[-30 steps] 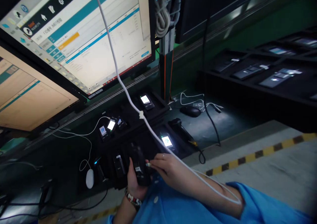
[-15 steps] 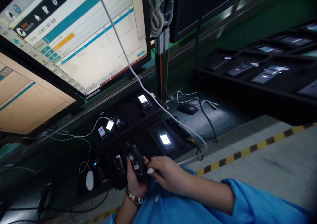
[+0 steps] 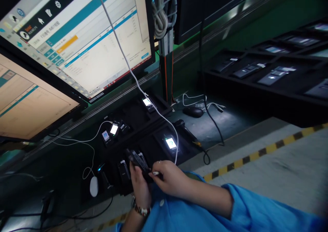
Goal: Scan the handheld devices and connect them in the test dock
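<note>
Left grip point(image 3: 140, 184) wraps a black device point(image 3: 138, 161), right grip point(image 3: 169, 178) pinches a white plug point(image 3: 155, 173), both near the table point(image 3: 214, 122) edge, apart from two mice point(image 3: 193, 112) point(image 3: 94, 186) (one black, one white).

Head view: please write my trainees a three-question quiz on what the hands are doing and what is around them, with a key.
1. Multiple choice. What do the fingers of the right hand pinch?
a) a mouse
b) a tray
c) a white plug
2. True or false? The left hand is empty.
3. Fill the gap. The right sleeve is coloured ____.

Key
1. c
2. False; it holds a dark device.
3. blue
</note>
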Demonstrator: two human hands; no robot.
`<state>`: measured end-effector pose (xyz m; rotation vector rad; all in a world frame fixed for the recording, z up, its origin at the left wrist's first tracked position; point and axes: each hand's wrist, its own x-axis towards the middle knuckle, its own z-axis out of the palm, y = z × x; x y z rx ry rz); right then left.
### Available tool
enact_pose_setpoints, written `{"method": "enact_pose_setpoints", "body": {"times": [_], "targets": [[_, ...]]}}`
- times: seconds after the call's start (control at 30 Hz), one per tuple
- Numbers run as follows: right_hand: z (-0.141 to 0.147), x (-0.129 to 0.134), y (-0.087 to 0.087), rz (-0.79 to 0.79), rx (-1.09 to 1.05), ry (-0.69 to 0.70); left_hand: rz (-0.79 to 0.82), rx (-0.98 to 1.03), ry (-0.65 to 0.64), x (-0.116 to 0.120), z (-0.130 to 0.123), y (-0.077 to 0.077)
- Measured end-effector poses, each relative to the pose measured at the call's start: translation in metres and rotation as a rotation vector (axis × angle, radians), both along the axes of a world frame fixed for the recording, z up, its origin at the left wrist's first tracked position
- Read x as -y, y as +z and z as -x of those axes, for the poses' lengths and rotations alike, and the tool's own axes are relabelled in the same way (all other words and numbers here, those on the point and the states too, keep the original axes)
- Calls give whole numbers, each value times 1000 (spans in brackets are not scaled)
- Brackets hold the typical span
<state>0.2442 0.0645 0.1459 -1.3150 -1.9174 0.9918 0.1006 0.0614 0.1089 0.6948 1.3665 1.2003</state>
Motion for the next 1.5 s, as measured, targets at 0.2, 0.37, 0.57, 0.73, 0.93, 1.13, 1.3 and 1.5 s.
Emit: {"method": "enact_pose_setpoints", "body": {"times": [0.2,0.37,0.57,0.73,0.93,1.13,1.3,1.5], "targets": [[-13,-1,12,-86,40,270,-16,72,-68,7,4,7],[-34,-9,33,154,-2,222,5,40,-35,10,6,5],[-17,-8,16,43,102,172,1,8,-120,12,1,9],[-12,-6,1,-127,146,157,30,-25,-172,13,-3,17],[-10,-3,3,-233,422,217,3,-132,-193,13,-4,21],[-6,-3,3,-252,552,292,-51,-251,-182,9,-4,22],[-6,-6,-2,-242,567,323,-43,-332,-265,7,-5,20],[-16,-24,-42,-140,550,371,-69,-330,-350,-11,-8,-23]]}}
